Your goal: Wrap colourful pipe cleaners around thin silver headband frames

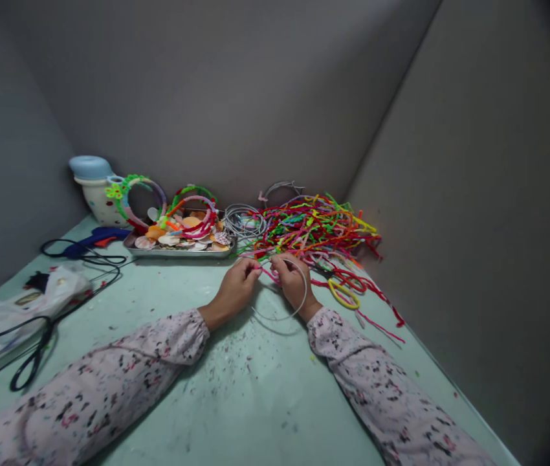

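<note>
Above the middle of the table, my left hand (237, 285) pinches one end of a pink pipe cleaner (269, 274). The pipe cleaner stretches across to my right hand (294, 283), whose fingers are closed on a thin pale wire ring (281, 320). The ring loops down over and below the right hand, and its upper part passes between the two hands. How the pipe cleaner meets the wire is hidden by my fingers. Just beyond the hands lies a heap of many-coloured pipe cleaners (311, 223). Yellow-handled scissors (343, 294) rest right of my right hand.
At the back left, a metal tray (182, 254) holds shells, with pipe-cleaner-wrapped hoops (145, 181) on it. Beside it lies a coil of grey wire (244, 221). A blue-lidded container (91, 188), a black cable (52, 323) and a plastic bag (27, 310) occupy the left. Walls enclose the table.
</note>
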`<state>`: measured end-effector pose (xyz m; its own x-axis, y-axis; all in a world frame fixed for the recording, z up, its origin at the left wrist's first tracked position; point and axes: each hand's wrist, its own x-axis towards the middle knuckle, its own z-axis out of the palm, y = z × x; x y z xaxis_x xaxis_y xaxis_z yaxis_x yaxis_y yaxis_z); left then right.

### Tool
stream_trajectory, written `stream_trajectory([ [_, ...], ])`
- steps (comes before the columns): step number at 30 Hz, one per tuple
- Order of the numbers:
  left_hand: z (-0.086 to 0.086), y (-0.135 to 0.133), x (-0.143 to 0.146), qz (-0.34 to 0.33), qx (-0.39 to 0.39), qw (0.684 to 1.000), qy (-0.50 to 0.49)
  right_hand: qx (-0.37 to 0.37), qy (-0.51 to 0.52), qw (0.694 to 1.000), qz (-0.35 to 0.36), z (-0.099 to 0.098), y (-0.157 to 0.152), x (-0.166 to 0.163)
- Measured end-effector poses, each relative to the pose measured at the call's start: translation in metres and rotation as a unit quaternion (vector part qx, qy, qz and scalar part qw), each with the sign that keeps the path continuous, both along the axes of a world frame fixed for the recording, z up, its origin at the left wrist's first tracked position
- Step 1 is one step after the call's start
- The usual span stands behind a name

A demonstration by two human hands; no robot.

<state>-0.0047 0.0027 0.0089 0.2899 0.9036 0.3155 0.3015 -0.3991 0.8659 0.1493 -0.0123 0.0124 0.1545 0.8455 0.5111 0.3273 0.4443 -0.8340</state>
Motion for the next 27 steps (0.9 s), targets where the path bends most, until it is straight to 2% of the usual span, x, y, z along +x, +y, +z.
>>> stream_trajectory([
  [9,0.001,-0.0007,-0.002,-0.004,-0.024,0.999,-0.035,0.01,0.014,1.0,-0.022,-0.0041,0.0047,-0.0011],
  [27,0.0033,-0.001,-0.0011,-0.011,-0.026,1.0,-0.006,0.005,0.016,1.0,0.007,-0.0033,0.0031,-0.0005],
])
